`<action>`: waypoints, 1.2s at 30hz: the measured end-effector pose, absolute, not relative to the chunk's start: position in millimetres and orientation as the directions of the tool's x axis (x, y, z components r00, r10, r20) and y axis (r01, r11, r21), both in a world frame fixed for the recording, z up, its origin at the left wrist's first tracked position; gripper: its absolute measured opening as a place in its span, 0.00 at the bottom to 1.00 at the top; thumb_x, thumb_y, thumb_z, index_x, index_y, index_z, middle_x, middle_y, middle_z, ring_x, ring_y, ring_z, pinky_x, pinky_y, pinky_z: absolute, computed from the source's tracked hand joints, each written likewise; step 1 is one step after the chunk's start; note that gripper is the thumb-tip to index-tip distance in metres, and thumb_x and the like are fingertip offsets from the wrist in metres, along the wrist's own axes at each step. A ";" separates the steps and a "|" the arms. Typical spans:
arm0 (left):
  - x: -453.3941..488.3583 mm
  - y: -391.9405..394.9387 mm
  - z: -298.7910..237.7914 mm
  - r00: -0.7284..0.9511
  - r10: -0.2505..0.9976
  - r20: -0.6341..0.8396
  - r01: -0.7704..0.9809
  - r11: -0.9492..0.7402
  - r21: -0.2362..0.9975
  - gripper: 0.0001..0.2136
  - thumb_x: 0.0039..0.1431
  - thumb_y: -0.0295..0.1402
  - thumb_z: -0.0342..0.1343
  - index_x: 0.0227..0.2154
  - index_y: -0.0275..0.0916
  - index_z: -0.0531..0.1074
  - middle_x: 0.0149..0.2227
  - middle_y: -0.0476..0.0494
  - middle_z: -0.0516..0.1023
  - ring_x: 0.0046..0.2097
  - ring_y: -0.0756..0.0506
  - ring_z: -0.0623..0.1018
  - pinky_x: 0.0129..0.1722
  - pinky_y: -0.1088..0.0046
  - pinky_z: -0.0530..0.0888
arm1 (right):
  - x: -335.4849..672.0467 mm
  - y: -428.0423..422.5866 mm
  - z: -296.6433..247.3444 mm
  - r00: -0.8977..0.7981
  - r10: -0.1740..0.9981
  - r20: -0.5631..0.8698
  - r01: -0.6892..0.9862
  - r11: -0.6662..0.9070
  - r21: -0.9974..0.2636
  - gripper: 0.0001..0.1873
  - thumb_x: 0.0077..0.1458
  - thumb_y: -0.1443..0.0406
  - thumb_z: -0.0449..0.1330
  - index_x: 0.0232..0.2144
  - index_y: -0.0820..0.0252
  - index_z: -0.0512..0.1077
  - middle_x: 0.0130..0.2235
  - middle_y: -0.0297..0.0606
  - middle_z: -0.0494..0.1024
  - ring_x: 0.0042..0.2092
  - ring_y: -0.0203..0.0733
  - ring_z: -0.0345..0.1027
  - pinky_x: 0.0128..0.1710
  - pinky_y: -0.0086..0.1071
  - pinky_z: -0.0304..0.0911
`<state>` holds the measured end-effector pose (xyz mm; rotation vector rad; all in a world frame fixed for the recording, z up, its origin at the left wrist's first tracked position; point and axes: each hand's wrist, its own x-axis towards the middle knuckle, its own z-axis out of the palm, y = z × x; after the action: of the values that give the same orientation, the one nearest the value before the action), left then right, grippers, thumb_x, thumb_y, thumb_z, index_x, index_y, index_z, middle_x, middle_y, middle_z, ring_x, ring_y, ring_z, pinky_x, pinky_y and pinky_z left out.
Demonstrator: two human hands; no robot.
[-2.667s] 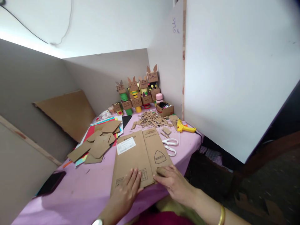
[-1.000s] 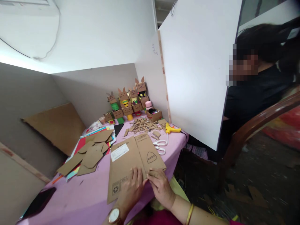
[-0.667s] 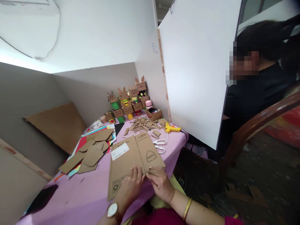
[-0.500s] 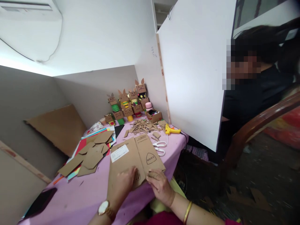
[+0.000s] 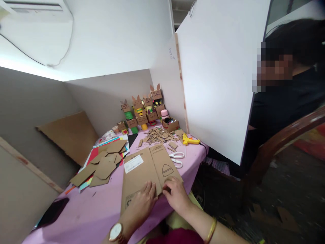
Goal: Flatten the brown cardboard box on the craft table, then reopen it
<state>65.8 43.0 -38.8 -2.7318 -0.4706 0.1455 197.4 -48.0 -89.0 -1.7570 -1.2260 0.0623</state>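
A flattened cardboard box (image 5: 141, 178) with a white label and printed marks lies at the near edge of the table. My left hand (image 5: 146, 200) rests on its lower part, palm down with the fingers stretched out. At the box's near right edge, my right hand (image 5: 176, 195) is closed, thumb and curled fingers gripping the cardboard near the crease; part of that grip is hidden. White-handled scissors (image 5: 177, 159) lie just beyond the box's right side, their blades out of sight under it.
A yellow glue gun (image 5: 190, 140) lies at the table's right. Small cardboard scraps (image 5: 159, 135) are heaped behind the box, cut cardboard pieces (image 5: 104, 167) at left. Cardboard animal figures (image 5: 142, 118) stand at the back. A dark phone (image 5: 53, 211) lies near left. Another person (image 5: 291, 101) sits beyond the white panel.
My left hand has gone from curled fingers to lying flat on the cardboard. My right hand has changed its hold at the near edge. The camera view has shifted slightly left.
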 end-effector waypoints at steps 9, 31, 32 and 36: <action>86.5 28.8 -53.0 0.914 0.400 0.063 0.377 -0.783 -0.494 0.20 0.54 0.19 0.46 0.50 0.23 0.65 0.47 0.21 0.73 0.49 0.35 0.75 0.42 0.61 0.76 | 216.3 -33.7 -74.1 0.631 0.776 -0.014 0.530 -0.444 -0.723 0.52 0.32 0.58 0.65 0.60 0.61 0.52 0.66 0.52 0.44 0.65 0.59 0.34 0.58 0.61 0.41; 82.0 36.9 -63.2 0.942 0.335 0.019 0.267 -0.714 -0.648 0.23 0.54 0.16 0.47 0.54 0.23 0.62 0.48 0.17 0.72 0.48 0.31 0.76 0.33 0.62 0.79 | 213.1 -19.5 -66.4 0.634 0.765 -0.114 0.525 -0.533 -0.663 0.59 0.30 0.59 0.66 0.63 0.64 0.44 0.67 0.47 0.39 0.66 0.57 0.29 0.59 0.59 0.42; 82.7 37.5 -62.4 0.942 0.335 0.001 0.255 -0.717 -0.648 0.22 0.54 0.18 0.50 0.54 0.25 0.62 0.48 0.20 0.73 0.47 0.32 0.76 0.33 0.62 0.79 | 212.7 -18.8 -66.5 0.635 0.764 -0.115 0.527 -0.537 -0.659 0.58 0.31 0.60 0.66 0.63 0.64 0.44 0.67 0.47 0.39 0.66 0.57 0.29 0.59 0.59 0.42; 82.8 44.1 -57.6 0.943 0.329 -0.041 0.230 -0.740 -0.632 0.21 0.57 0.22 0.52 0.54 0.31 0.62 0.47 0.30 0.75 0.44 0.39 0.78 0.33 0.64 0.79 | 210.4 -16.7 -65.7 0.639 0.760 -0.118 0.532 -0.547 -0.647 0.56 0.32 0.61 0.65 0.63 0.62 0.44 0.67 0.49 0.39 0.66 0.58 0.29 0.57 0.62 0.44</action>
<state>82.8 44.1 -57.6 -2.4345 -0.3938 0.1968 210.4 -16.7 -65.7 -2.2856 -1.0048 0.5241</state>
